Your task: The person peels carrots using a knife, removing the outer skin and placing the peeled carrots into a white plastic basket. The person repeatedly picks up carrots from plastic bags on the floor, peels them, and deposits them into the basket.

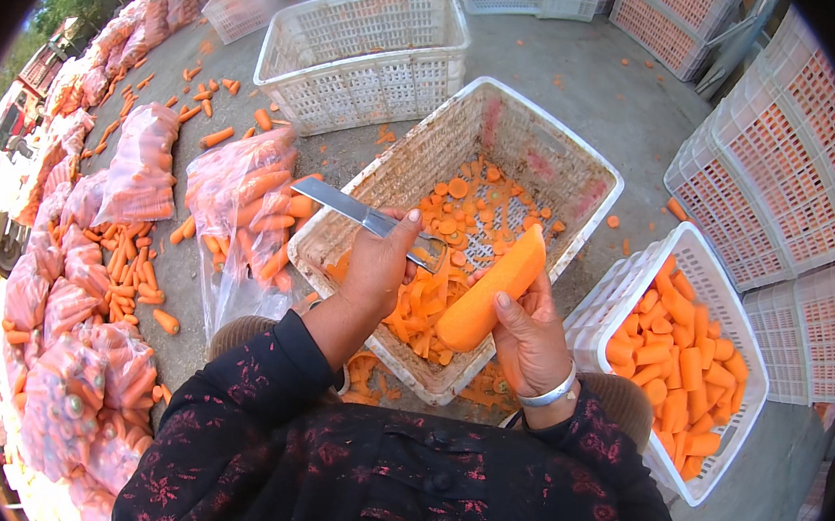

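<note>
My left hand [378, 266] grips a metal peeler [340, 206]. Its flat, blade-like end points left and its looped metal head sticks out to the right of my fingers. In my right hand [531, 332] is a large peeled carrot [491, 290], tilted with its narrower end up and away from me. Both hands are over a dirty white plastic crate [575, 151] that stands in front of my knees. Orange peelings [421, 302] and cut carrot slices [458, 187] lie on its slatted bottom. The peeler head and the carrot are apart.
A white crate of peeled carrots [678, 368] stands at my right. An opened plastic bag of carrots [243, 191] lies left, with more bagged carrots [65, 392] beyond loose ones [134, 263]. Another white crate [363, 78] stands ahead; stacked crates [783, 145] rise at right.
</note>
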`<state>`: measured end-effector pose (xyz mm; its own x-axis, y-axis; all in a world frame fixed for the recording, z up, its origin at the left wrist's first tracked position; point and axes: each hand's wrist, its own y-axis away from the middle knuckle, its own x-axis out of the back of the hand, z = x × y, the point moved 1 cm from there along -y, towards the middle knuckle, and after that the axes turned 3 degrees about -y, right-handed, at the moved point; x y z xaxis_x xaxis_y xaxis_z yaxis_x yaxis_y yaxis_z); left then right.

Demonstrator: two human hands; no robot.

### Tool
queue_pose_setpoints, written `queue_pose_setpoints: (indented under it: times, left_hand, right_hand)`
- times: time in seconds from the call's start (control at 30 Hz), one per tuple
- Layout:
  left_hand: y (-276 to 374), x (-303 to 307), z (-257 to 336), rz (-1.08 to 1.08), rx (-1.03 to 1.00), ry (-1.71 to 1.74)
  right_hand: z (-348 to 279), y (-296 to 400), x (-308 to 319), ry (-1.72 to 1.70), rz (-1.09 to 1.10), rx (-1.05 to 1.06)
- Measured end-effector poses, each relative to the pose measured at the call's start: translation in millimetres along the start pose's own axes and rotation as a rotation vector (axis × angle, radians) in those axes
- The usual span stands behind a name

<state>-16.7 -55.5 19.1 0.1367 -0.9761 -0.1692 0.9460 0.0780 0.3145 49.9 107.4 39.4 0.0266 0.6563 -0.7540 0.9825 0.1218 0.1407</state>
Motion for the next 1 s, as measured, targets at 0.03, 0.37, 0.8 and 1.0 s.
queue_pose_setpoints:
  times: [0.03,0.37,0.8,1.0]
  left_hand:
    - [6,-6,-10,0.012,0.072,0.021]
    - [10,-11,-31,-0.043,0.341,0.596]
    - [30,-13,29,-0.175,-0.393,-0.131]
    - [59,-5,60,-0.433,-0.441,-0.191]
  right_hand:
    - [-1,-1,1,-0.029,-0.021,0.06]
    - [-3,9,-7,0.0,-0.337,-0.001]
    - [5,8,-4,0.647,-0.286,-0.299]
    - [2,6,1,0.504,-0.169,-0.294]
